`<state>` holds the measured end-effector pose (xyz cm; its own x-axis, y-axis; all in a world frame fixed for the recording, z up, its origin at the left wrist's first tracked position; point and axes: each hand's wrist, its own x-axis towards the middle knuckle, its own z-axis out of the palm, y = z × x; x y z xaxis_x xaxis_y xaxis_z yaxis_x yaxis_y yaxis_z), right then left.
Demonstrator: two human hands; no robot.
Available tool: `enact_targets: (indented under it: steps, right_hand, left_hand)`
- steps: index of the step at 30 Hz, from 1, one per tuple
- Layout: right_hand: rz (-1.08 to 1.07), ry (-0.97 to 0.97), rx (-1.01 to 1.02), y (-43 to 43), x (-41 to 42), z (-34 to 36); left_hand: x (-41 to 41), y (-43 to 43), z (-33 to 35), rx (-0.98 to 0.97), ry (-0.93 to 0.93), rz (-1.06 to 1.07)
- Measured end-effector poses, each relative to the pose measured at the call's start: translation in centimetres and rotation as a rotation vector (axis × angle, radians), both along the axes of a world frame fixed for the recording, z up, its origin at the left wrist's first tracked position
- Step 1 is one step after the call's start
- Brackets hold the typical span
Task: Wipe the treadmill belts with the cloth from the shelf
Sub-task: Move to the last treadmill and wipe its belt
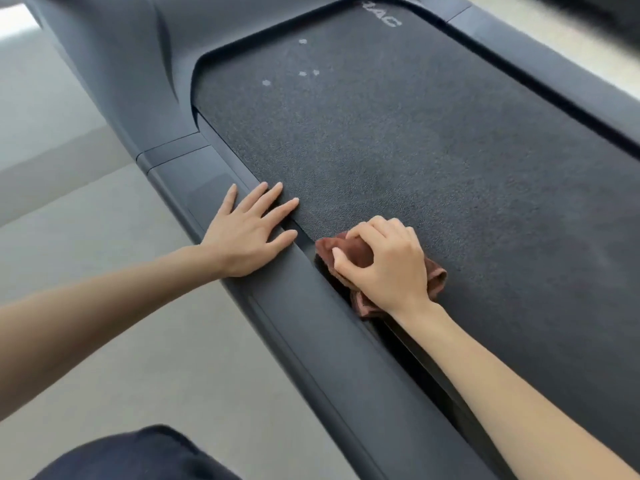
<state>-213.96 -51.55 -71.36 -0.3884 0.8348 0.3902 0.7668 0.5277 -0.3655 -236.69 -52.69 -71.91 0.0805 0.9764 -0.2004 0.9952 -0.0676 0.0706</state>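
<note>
**Hands, 2, bare.** Left hand (247,230): flat, fingers straight and spread, palm resting on the side rail (311,323), fingertips reaching over the rail's inner edge to the margin of the belt (415,150); it holds nothing. Right hand (384,261): knuckles up, fingers and thumb curled round the cloth (341,245), pressing it down.

**Cloth, 1, reddish-brown, bunched.** It lies under the right hand where belt meets rail, just right of the left hand's fingertips and apart from them. Folds stick out past the thumb, past the little finger and beside the wrist.

**Belt, 1, dark, grainy.** Its long axis runs away from both hands, forward and rightward. Nearly all its surface lies ahead and to the right of the right hand, which is the nearer hand and the one with the cloth. Judged: the coming stroke goes forward or rightward, with the left hand as brace.

**Pale spots (266,82), about 4.** Well ahead of the left fingertips, toward the belt's far end.

**Hidden or unclear.**
- The lettering (382,15) at the far end is cut off and unreadable.
- The belt's right side and near end run out of frame.
- The cloth under the palm is hidden.
- No second belt is in view.
</note>
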Motion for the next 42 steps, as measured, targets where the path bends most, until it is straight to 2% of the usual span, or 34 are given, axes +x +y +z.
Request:
enact_targets:
  steps: [2,4,6,12,16,24,30,38,42]
  right_hand:
    - [0.057,0.036,0.056,-2.5,0.8,0.4]
    - [0.147,-0.014,0.134,-5.0,1.3,0.5]
    - [0.108,-0.061,0.136,-5.2,0.5,0.2]
    - [-0.119,-0.122,0.176,1.7,-5.0,-1.9]
    - [-0.101,-0.118,0.206,2.6,-5.5,-2.1]
    - [-0.2,-0.133,0.231,3.3,-7.0,-2.2]
    - [-0.283,-0.171,0.234,9.2,-11.5,-2.4]
    - [-0.144,-0.201,0.236,16.1,-13.2,-2.1]
    - [-0.292,-0.278,0.116,19.5,-15.4,-1.0]
  left_hand:
    - [-1.8,1.4,0.5,-0.011,-0.018,-0.139]
    - [-3.7,3.0,0.6,0.024,-0.003,-0.255]
    - [-4.9,4.4,0.3,0.065,-0.008,-0.289]
    - [-7.1,5.8,-0.5,0.096,-0.08,-0.128]
    - [-10.8,8.8,-0.1,0.048,-0.033,-0.066]
    - [-11.5,8.9,-0.5,0.099,-0.076,-0.064]
    - [-11.7,9.0,-0.9,0.166,-0.119,-0.031]
    - [-11.8,9.1,-1.3,0.188,-0.112,-0.009]
    - [-12.0,9.3,-1.3,0.2,-0.207,0.015]
